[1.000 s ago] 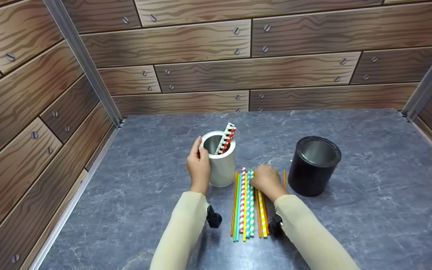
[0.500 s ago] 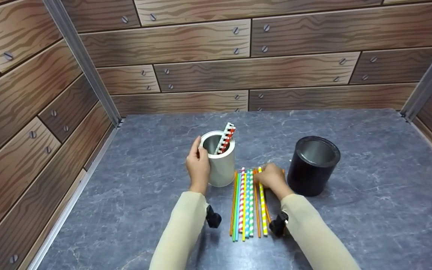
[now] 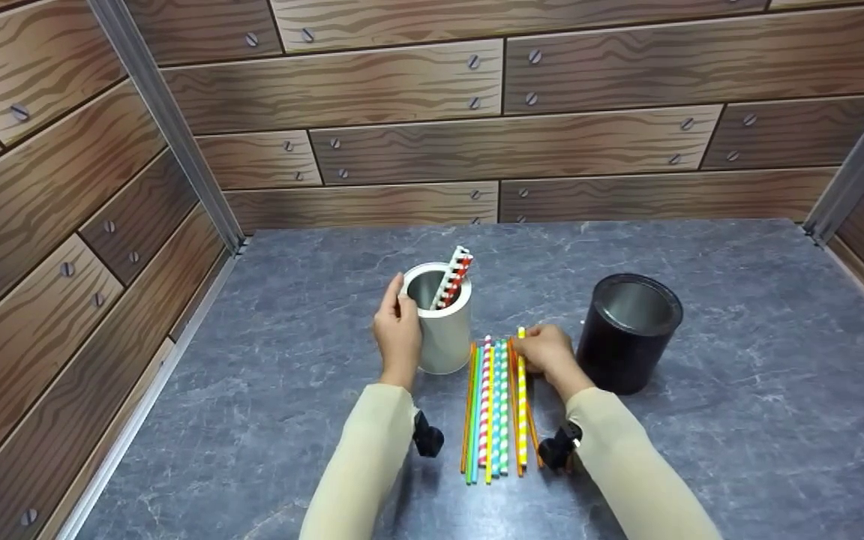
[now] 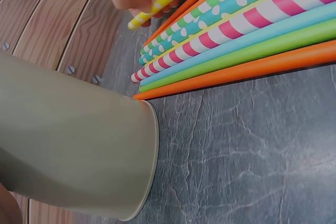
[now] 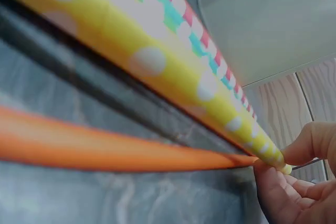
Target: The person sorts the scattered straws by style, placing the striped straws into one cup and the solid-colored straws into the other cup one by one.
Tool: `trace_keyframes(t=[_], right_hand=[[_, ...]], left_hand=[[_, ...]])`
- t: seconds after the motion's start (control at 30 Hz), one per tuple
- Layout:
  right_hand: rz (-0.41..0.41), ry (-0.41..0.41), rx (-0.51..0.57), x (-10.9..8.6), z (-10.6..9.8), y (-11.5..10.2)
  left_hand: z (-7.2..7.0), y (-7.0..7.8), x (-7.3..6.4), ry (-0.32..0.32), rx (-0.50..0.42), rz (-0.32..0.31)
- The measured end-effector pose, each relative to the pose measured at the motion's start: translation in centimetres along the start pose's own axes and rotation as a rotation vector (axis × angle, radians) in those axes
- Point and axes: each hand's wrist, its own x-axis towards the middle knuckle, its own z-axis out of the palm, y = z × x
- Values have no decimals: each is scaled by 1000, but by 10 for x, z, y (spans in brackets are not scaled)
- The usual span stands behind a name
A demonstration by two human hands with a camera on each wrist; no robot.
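Note:
In the head view my left hand [image 3: 397,334] holds the side of a white cup [image 3: 445,341], which stands upright. Striped paper straws [image 3: 453,279] in black-white and red-white lean inside it. My right hand [image 3: 550,351] pinches a yellow paper straw [image 3: 523,412] with white dots near its far end; the right wrist view shows thumb and fingers around that tip of the yellow straw [image 5: 152,59]. Left of it lie several coloured straws, among them a pink-striped straw [image 4: 231,30] and a green straw [image 4: 252,51]. An orange straw [image 5: 121,148] lies beside the held one.
A black cup [image 3: 622,352] stands upright just right of my right hand. Wood-patterned walls [image 3: 402,150] bound the grey marbled table [image 3: 289,300] at the back and sides.
My right hand has shifted slightly right and now pinches the yellow dotted straw, which has moved a little left and away from me. My left hand and the white cup stay put.

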Motion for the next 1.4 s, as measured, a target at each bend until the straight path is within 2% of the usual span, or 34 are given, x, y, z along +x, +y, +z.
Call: trace_keyframes(t=[0.2, 0.33, 0.57, 0.73, 1.0, 1.23, 1.4], right_hand=[[-4, -16, 76, -2, -4, -12], [-19, 0, 95, -4, -7, -22], [-93, 34, 129, -9, -11, -40], [-127, 35, 165, -13, -14, -58], [-200, 70, 352, -19, -20, -78], [-250, 153, 463, -26, -25, -90], [-321, 237, 579, -30, -25, -98]], left_hand=[[1, 0, 0, 13, -3, 18], [1, 0, 0, 20, -8, 21], [1, 0, 1, 11, -12, 2], [2, 0, 1, 18, -13, 17], [0, 3, -1, 6, -6, -6], [0, 2, 0, 20, -6, 12], [0, 1, 0, 24, -4, 23]])
